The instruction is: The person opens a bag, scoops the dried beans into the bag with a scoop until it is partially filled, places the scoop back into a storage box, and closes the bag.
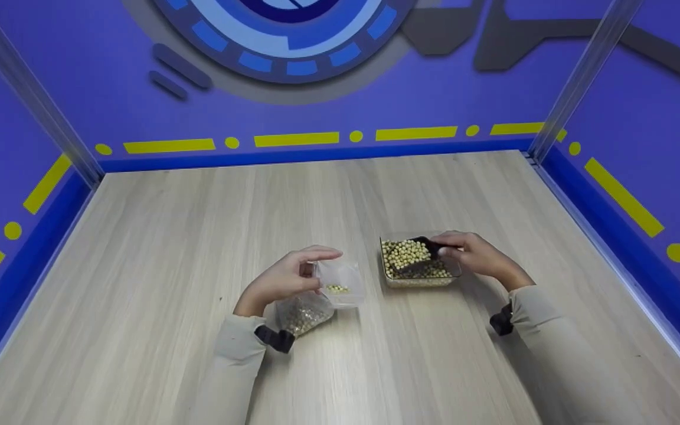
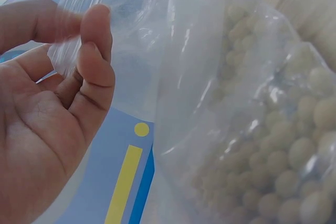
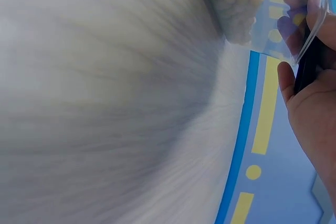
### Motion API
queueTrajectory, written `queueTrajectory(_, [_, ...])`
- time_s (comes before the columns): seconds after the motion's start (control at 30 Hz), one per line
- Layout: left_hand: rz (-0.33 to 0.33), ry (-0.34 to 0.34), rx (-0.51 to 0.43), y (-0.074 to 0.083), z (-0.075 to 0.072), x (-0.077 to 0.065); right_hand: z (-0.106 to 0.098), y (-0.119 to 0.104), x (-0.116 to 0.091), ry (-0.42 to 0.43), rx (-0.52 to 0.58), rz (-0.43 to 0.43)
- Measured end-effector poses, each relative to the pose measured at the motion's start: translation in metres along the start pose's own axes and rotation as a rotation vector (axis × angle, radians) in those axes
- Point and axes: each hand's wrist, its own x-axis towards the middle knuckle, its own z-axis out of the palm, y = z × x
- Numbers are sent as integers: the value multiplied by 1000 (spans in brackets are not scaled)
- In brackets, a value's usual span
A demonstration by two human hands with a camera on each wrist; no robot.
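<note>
My left hand (image 1: 281, 277) holds a clear plastic zip bag (image 1: 349, 276) by its mouth, fingers curled at the edge. The mouth gapes toward the right, and a few yellow beans show inside it. The lower part of the bag bulges with round pale beans (image 2: 273, 166) and lies over the table. In my right hand (image 1: 479, 254) is the handle of a black scoop (image 1: 432, 245), heaped with round yellow beans (image 1: 406, 254). The scoop's bowl is over a clear rectangular container (image 1: 419, 284), which has more of the beans in it. The right wrist view catches the black handle (image 3: 311, 59) between fingers and thumb.
Both the bag and the container are on a light wood-grain table (image 1: 169, 254), the container to the right of the bag. Blue-purple panels (image 1: 328, 118) with yellow markings stand along the table's back and sides.
</note>
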Motion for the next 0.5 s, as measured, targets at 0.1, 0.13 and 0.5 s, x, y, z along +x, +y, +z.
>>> queueTrajectory(0.1, [3,0,6,0,0,0,0,0,0,3,7,-9])
queueTrajectory(0.13, [4,1,9,0,0,0,0,1,1,5,11,-8])
queueTrajectory(0.5, [-14,0,-2,0,0,-1,2,7,-1,30,57,-15])
